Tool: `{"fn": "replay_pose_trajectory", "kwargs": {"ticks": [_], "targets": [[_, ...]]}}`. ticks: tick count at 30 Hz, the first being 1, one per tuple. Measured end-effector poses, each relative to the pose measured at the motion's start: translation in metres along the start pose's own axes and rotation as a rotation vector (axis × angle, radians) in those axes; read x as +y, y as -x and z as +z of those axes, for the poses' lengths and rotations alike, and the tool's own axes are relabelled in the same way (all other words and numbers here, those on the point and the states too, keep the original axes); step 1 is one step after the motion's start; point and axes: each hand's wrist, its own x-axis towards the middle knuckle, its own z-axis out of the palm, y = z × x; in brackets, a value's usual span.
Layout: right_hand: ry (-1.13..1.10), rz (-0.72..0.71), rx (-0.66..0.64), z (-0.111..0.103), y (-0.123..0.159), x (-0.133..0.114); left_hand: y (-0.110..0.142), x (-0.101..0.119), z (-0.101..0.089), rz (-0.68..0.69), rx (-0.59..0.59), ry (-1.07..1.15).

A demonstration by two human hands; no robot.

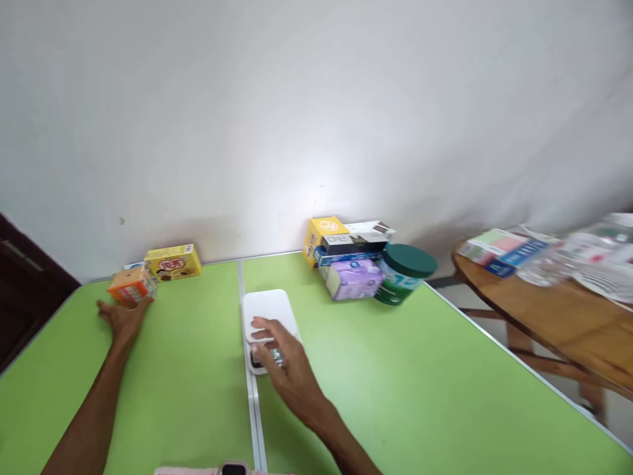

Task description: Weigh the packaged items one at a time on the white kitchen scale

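Note:
At the far left of the green table, my left hand (122, 319) reaches around the near side of a small orange box (131, 285), thumb at its right and fingers at its left. That box sits against a yellow box with red lettering (173, 262). Over the front part of a white digital scale (270, 308) hovers my right hand (283, 353), its fingers curved and apart with nothing between them. The scale's dark display (275, 358) is partly covered by this hand. Nothing lies on the visible part of its platform.
Against the wall stand a yellow-orange box (321, 237), a black and white box (359, 235), a purple soft pack (353, 278) and a green-lidded tub (403, 272). A wooden table (564, 316) at right bears boxes and clear plastic. A pink-strapped watch (233, 469) lies at the bottom edge.

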Motion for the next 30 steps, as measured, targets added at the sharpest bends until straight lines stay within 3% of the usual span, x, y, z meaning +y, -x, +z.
{"fn": "replay_pose_trajectory", "kwargs": {"ticks": [3, 7, 9, 11, 15, 18, 21, 24, 27, 30], "targets": [[0.131, 0.035, 0.364, -0.066, 0.009, 0.027, 0.024, 0.012, -0.006, 0.019, 0.01, -0.134], [0.374, 0.108, 0.913, -0.165, 0.021, 0.073, 0.101, 0.061, 0.001, 0.332, -0.145, -0.018], [0.426, 0.137, 1.05, -0.201, 0.022, 0.095, 0.155, 0.094, 0.013, 0.428, -0.309, 0.077], [0.41, 0.149, 1.026, -0.221, 0.018, 0.114, 0.212, 0.125, 0.031, 0.49, -0.49, 0.172], [0.323, 0.154, 0.872, -0.222, -0.003, 0.142, 0.307, 0.173, 0.081, 0.583, -0.864, 0.324], [0.302, 0.117, 0.821, -0.212, -0.02, 0.153, 0.342, 0.198, 0.131, 0.544, -1.063, 0.326], [0.3, 0.091, 0.806, -0.207, -0.029, 0.158, 0.352, 0.214, 0.178, 0.435, -1.16, 0.295], [0.31, 0.094, 0.799, -0.208, -0.032, 0.16, 0.354, 0.221, 0.207, 0.353, -1.227, 0.329], [0.325, 0.084, 0.76, -0.211, -0.031, 0.156, 0.356, 0.218, 0.215, 0.314, -1.239, 0.36], [0.353, 0.072, 0.731, -0.209, -0.03, 0.151, 0.357, 0.208, 0.21, 0.311, -1.243, 0.358]]}}
